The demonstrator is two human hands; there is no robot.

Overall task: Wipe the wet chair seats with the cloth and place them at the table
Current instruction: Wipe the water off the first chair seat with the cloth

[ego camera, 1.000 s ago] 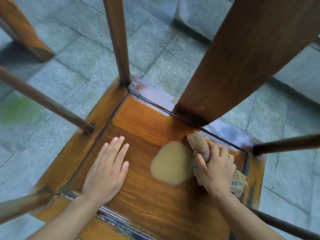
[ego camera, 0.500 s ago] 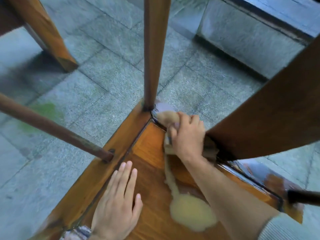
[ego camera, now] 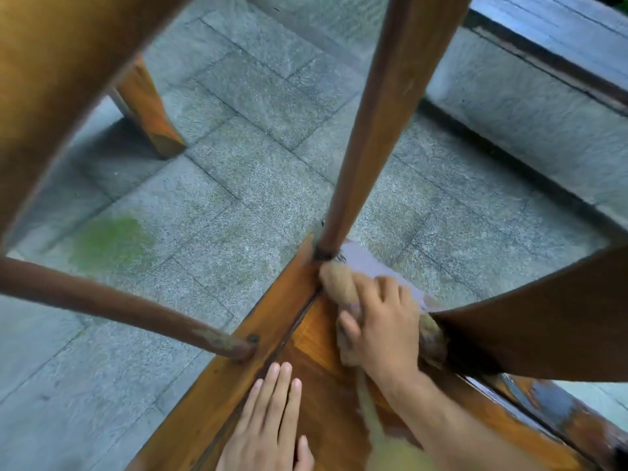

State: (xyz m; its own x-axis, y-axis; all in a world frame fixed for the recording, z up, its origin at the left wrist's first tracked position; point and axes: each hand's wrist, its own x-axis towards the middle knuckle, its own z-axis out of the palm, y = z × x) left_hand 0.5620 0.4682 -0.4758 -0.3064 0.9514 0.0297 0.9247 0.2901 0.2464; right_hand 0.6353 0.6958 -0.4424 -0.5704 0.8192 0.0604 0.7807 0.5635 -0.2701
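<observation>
I look down on a wooden chair seat point(ego camera: 319, 379), glossy brown with a darker frame. My right hand point(ego camera: 384, 324) grips a crumpled tan cloth point(ego camera: 336, 282) and presses it into the seat's far corner, at the foot of an upright post point(ego camera: 367, 144). Flat on the seat nearer me lies my left hand point(ego camera: 272, 423), fingers straight. A pale yellowish smear point(ego camera: 377, 436) trails from the cloth down the seat toward me. The wide back slat point(ego camera: 543, 331) rises just right of the cloth.
A round armrest rail point(ego camera: 119, 307) crosses on the left and a thick wooden beam point(ego camera: 51, 79) fills the top left. Behind stands another wooden leg point(ego camera: 149, 110) on grey paving slabs point(ego camera: 238, 185), with a green patch point(ego camera: 108, 243). A stone ledge point(ego camera: 530, 107) runs along the right.
My right hand carried the cloth from the seat's right side up into the far corner by the post, dragging the pale puddle into a streak. The left hand stayed flat on the seat.
</observation>
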